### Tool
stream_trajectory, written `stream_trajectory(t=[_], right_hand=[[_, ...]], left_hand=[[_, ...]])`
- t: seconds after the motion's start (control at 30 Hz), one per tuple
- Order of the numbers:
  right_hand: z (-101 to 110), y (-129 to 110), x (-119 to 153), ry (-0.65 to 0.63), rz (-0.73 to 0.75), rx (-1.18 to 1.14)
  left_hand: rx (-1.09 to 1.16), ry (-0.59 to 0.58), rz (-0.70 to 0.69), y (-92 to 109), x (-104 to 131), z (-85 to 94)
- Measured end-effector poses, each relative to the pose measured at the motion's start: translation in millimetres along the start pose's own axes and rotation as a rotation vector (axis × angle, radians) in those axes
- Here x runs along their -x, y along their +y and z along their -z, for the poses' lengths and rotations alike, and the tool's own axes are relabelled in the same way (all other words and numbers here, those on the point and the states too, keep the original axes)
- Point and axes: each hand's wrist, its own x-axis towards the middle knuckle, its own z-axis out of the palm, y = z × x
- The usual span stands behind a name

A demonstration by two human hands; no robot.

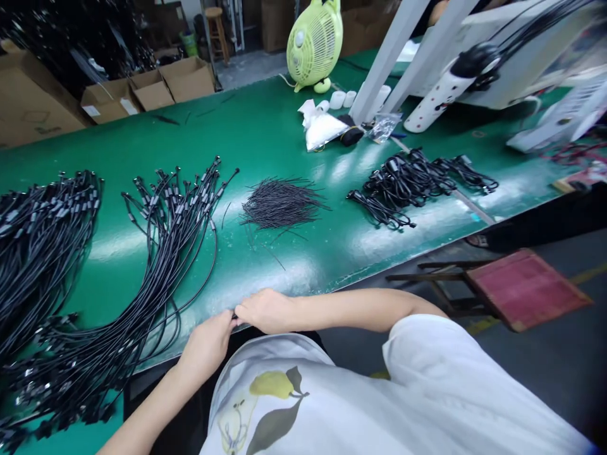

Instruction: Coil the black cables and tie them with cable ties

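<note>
Behind the green table (pixel 246 139) bearing black cables (pixel 162 268) stands a stool (pixel 214 13).

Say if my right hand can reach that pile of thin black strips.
Likely yes: only green tabletop and stray strips separate your right hand from the pile, though it apparently holds something dark.

wooden stool (pixel 214 12) and red-seated chair (pixel 528 289) on grey floor (pixel 251 66)

Left hand (pixel 211 343) and right hand (pixel 265 309) meet at the fingertips, fingers curled into a closed pinch. Bare left forearm (pixel 159 395) slopes down and leftward from the grip; bare right forearm (pixel 339 311) extends nearly level, rightward of it.
</note>
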Motion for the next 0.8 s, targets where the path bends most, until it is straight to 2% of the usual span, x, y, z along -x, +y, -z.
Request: stream_trajectory(t=[0.1, 0.13, 0.23, 0.3, 0.37, 0.4, 0.43, 0.47, 0.53, 0.6, 0.7, 0.8], right_hand=[[1, 5, -2, 0.016, 0.166, 0.178], [1, 5, -3, 0.022, 0.197, 0.195], [6, 9, -3, 0.008, 0.234, 0.139], [22, 27, -1, 0.022, 0.231, 0.025], [48, 64, 6, 0.182, 0.045, -0.03], [63, 89, 11, 0.306, -0.12, -0.017], [78, 116, 18, 0.474, -0.39, 0.058], [91, 145, 25, 0.557, -0.542, 0.103], [110, 195, 39, 0.626, -0.736, 0.158], [116, 230, 50, 0.609, -0.817, 0.188], [110, 247, 58, 0.574, -0.842, 0.224], [102, 242, 64, 0.62, -0.908, 0.307]], left_hand=[[0.64, -0.251, 0.121, 2, -8, 2.5], [0.808, -0.297, 0.155, 2, -8, 1.0], [1.103, -0.284, 0.259, 2, -4, -7.7], [1.202, -0.221, 0.31, -2, 1, -13.3], [1.275, -0.092, 0.342, -7, 6, -16.4], [1.309, -0.004, 0.349, -10, 8, -16.9], [1.341, 0.085, 0.351, -12, 10, -16.9], [1.373, 0.161, 0.348, -13, 12, -16.6], [1.427, 0.251, 0.332, -11, 12, -15.2], [1.467, 0.276, 0.323, -6, 12, -13.2], [1.516, 0.315, 0.333, 5, 10, -8.8], [1.568, 0.362, 0.31, 15, 7, -3.8]])
